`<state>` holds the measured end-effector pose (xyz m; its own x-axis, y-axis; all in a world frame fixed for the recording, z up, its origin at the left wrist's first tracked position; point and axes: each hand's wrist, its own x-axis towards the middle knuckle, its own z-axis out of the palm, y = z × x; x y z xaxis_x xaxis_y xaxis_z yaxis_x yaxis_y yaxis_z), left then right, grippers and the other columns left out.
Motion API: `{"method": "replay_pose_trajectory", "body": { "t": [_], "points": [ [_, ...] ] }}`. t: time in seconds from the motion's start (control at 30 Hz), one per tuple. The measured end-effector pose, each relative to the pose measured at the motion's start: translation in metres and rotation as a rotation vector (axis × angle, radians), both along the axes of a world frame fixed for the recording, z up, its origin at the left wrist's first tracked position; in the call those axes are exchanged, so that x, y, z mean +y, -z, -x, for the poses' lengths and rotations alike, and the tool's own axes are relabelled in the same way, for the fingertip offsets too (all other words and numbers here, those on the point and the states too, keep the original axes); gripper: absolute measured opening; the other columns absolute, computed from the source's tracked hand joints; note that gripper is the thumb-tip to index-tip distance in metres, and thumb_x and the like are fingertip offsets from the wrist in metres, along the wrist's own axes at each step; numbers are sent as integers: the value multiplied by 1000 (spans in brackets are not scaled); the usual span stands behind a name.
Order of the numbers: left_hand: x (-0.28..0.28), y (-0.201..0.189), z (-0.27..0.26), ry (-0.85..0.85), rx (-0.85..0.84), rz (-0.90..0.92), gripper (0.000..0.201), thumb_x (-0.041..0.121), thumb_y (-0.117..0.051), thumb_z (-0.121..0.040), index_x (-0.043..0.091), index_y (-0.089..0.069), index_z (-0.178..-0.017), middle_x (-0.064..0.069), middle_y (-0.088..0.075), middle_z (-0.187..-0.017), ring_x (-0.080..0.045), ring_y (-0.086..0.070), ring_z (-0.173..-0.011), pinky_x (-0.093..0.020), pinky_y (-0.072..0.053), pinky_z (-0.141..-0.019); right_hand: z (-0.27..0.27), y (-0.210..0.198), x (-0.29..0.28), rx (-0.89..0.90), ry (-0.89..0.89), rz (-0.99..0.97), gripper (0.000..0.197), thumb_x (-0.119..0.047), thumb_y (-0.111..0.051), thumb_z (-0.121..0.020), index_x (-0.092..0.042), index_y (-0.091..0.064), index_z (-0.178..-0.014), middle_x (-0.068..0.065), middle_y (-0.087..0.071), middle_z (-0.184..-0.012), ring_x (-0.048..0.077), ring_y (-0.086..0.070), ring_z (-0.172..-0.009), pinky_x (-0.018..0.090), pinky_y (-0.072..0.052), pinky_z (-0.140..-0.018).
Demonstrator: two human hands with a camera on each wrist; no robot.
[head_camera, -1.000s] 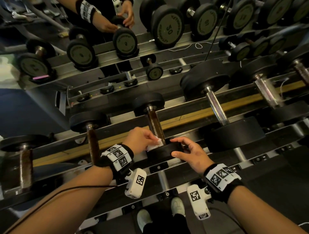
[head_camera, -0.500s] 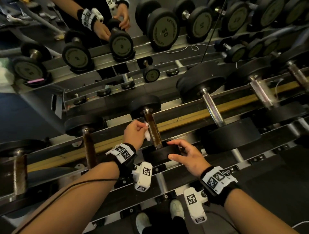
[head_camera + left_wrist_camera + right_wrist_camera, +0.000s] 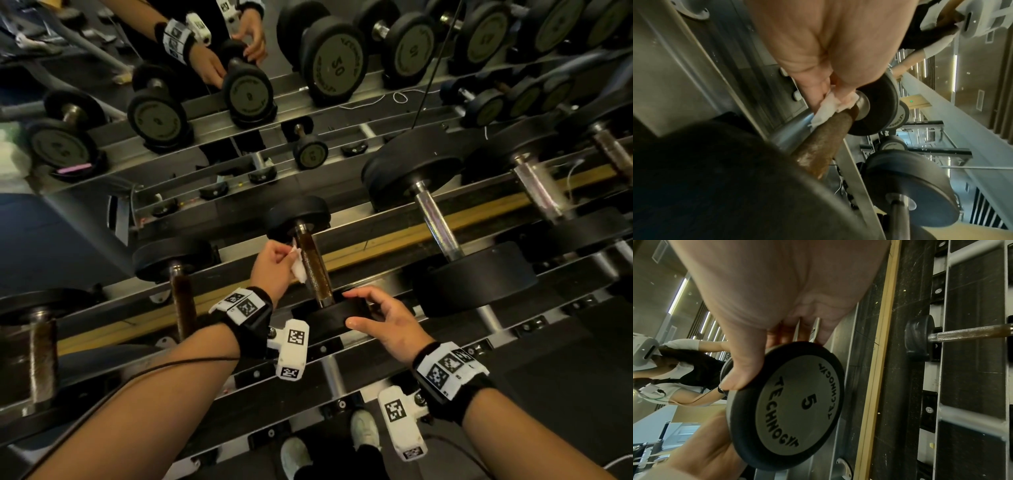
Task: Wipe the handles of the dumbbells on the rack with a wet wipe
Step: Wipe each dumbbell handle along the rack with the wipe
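Dumbbell handle [image 3: 313, 267] on the 5-marked Technogym dumbbell, front row of the rack [image 3: 387, 236], is mid-wipe. Left hand [image 3: 274, 265] pinches a crumpled wet wipe [image 3: 298, 265] against the handle's left side, near the far head. Right hand [image 3: 387, 320] steadies the near head [image 3: 337, 317], thumb and curled fingers gripping its rim. Progress: one handle under way; rusty neighbours left [image 3: 183, 301] and chrome ones right [image 3: 438, 226] show no sign either way. Most of the rack probably remains.
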<state>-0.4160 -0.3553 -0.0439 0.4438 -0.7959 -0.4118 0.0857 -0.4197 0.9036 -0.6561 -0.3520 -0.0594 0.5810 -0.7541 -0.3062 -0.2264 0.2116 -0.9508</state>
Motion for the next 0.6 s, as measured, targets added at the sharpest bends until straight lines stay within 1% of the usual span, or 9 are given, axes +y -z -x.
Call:
{"method": "replay_pose_trajectory", "body": {
  "t": [0.03,0.1,0.17,0.27,0.37,0.43,0.47,0.53,0.6],
  "points": [
    [3,4,2,15,14,-10,8,13,-56,-99,20,-55,-94,-14,-68,-108,-28,-69,-104,-48,-57,-91,0,1,0,-4,5,-2,43,-24,-80,-79,-41,-64,-115,-7,-63,-122,11,-62,-113,36,-54,-97],
    [12,11,5,59,33,-31,6,14,-56,-99,19,-55,-96,-12,-69,-106,-20,-72,-96,-34,-61,-77,-1,1,0,-13,10,2,43,-24,-80,-77,-41,-65,-114,-6,-64,-120,12,-63,-112,34,-54,-96],
    [19,14,7,96,62,-46,7,12,-54,-100,18,-54,-95,-9,-70,-102,-14,-74,-88,-25,-59,-66,-1,2,-1,-19,8,12,43,-25,-81,-76,-41,-66,-113,-5,-64,-120,14,-63,-113,32,-53,-95],
    [26,12,4,169,93,-77,11,8,-52,-100,17,-53,-94,-9,-69,-102,-17,-73,-89,-26,-57,-65,-1,3,-2,-22,8,15,46,-36,-83,-71,-40,-66,-114,-7,-65,-119,13,-63,-113,32,-54,-95],
    [30,7,-7,226,51,-93,11,7,-51,-100,17,-54,-96,-4,-67,-95,-10,-72,-81,-28,-60,-65,-1,5,-2,-25,6,17,48,-41,-82,-69,-40,-65,-114,-12,-65,-117,12,-63,-113,34,-53,-96],
    [28,2,-14,203,-34,-91,11,8,-51,-101,17,-54,-96,-6,-65,-95,-16,-69,-85,-34,-62,-72,-1,6,-3,-16,0,22,50,-44,-81,-67,-41,-65,-115,-16,-65,-116,10,-63,-112,34,-54,-96],
    [24,-1,-16,167,-55,-81,11,8,-51,-101,17,-53,-96,-7,-64,-96,-18,-68,-88,-34,-61,-72,0,6,-3,-8,-5,24,51,-46,-81,-67,-41,-64,-115,-17,-64,-115,10,-63,-112,34,-54,-95],
    [15,-5,-16,111,-68,-49,12,9,-50,-102,19,-53,-96,-6,-63,-98,-18,-65,-88,-29,-56,-67,0,7,-3,2,-7,26,51,-46,-80,-67,-41,-64,-116,-16,-64,-115,10,-63,-111,34,-54,-96],
    [8,-9,-11,113,-74,-24,13,8,-49,-102,20,-52,-96,-6,-63,-99,-19,-65,-89,-33,-54,-72,1,7,-3,1,-3,29,51,-46,-80,-67,-41,-64,-115,-16,-65,-116,9,-63,-111,32,-53,-96]
  ]
}}
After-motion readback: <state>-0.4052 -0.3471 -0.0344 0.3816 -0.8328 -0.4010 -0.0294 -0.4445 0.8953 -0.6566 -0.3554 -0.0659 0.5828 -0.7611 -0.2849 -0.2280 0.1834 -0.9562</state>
